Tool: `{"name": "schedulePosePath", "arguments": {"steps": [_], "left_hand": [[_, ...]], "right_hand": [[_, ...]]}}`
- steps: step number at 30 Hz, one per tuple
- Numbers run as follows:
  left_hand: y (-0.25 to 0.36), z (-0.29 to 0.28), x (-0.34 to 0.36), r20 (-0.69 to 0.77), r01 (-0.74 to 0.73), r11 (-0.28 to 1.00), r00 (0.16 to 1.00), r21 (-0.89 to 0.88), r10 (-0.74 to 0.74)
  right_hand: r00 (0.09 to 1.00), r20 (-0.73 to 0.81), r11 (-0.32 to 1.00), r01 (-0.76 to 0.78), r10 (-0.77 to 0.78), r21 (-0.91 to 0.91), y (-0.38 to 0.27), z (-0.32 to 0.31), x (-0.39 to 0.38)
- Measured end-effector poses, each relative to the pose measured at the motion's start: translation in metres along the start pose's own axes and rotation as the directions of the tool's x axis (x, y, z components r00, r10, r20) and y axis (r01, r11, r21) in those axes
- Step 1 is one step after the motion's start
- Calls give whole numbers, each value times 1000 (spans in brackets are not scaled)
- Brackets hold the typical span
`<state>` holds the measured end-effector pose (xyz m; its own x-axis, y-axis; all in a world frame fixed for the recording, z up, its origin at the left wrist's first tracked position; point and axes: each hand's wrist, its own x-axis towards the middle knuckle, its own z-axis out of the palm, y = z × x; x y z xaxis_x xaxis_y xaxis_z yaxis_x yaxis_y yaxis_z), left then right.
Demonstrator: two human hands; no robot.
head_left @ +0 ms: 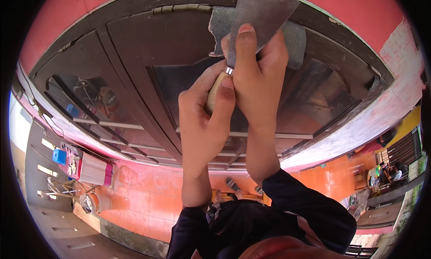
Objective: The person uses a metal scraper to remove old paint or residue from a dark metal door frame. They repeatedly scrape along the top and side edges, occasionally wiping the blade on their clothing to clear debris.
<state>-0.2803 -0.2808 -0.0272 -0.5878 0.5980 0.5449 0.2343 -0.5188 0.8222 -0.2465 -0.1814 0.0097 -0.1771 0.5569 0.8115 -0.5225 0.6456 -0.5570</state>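
A putty knife [262,16] with a wide grey metal blade and a pale wooden handle points up and away from me. My left hand [204,111] is wrapped round the handle, its thumb lying along it. My right hand [256,75] grips the lower blade, thumb flat on its face and fingers behind. Dark grey sandpaper [296,48] with a torn left edge shows on both sides of the blade, behind it and at my right fingers; the fingers hide how it is held. Both hands are in front of a dark brown wooden window frame [130,39].
Glass panes [314,97] with thin bars sit in the frame, set in a pink wall [359,16] with peeling paint at right. Below are orange floor tiles [148,196], a white bucket [90,203] and a container with a pink edge [92,169] at left. Sandals [232,184] lie near my feet.
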Motion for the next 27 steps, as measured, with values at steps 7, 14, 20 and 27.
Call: {"name": "schedulePosePath", "arguments": {"steps": [7, 14, 20, 27], "left_hand": [[-8, 4, 11, 71, -92, 995, 993, -41, 94], [-10, 3, 8, 10, -34, 992, 999, -126, 35], [-13, 7, 12, 6, -80, 994, 997, -72, 81], [-12, 5, 7, -23, -61, 994, 998, -88, 59]], "right_hand": [[997, -78, 1000, -2, 2, 5, 0, -4, 4], [999, -15, 996, 42, -43, -75, 4, -7, 4], [999, -2, 999, 36, -36, -1, 4, -9, 6], [999, 50, 999, 12, -13, 36, 8, -10, 7]]}}
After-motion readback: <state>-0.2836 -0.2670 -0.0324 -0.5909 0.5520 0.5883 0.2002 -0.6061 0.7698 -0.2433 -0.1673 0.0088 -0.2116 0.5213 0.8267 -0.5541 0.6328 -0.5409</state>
